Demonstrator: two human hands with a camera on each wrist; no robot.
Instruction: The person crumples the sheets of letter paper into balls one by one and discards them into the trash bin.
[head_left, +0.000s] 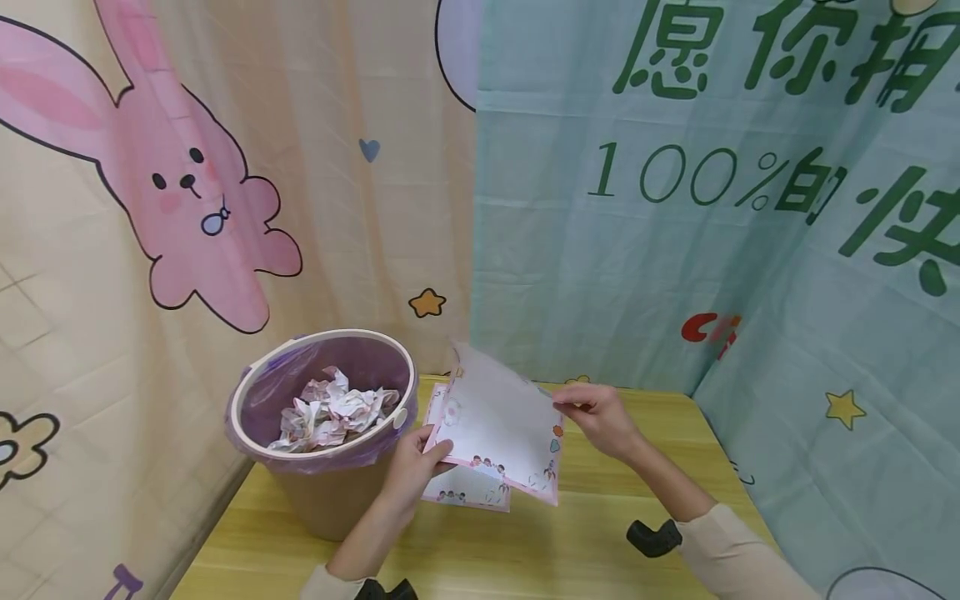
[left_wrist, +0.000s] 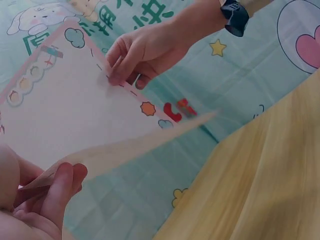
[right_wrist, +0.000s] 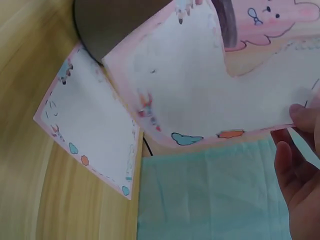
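Here on the left side of the desk (head_left: 585, 533) stands the bin (head_left: 322, 496), crumpled paper (head_left: 337, 410) down inside it! Just to its right, a raised sheet (head_left: 502, 421) spans left grip (head_left: 411, 468) and right grip (head_left: 600, 419), above a second sheet (head_left: 471, 490) on the desk, curtains (head_left: 570, 283) behind it all.

The bin (head_left: 318, 504) bars a low pass along the left of the table (head_left: 585, 525), though its mouth leaves a way in from above, down to the crumpled paper (head_left: 337, 408); just right of the bin, the left hand (head_left: 408, 462) and the raised sheet (head_left: 502, 408) block a crossing, another sheet (head_left: 468, 493) lying beneath. Farther right of the bin, I see room to pass under the right hand (head_left: 600, 421); behind the bin, the curtain (head_left: 337, 275) limits any reach.
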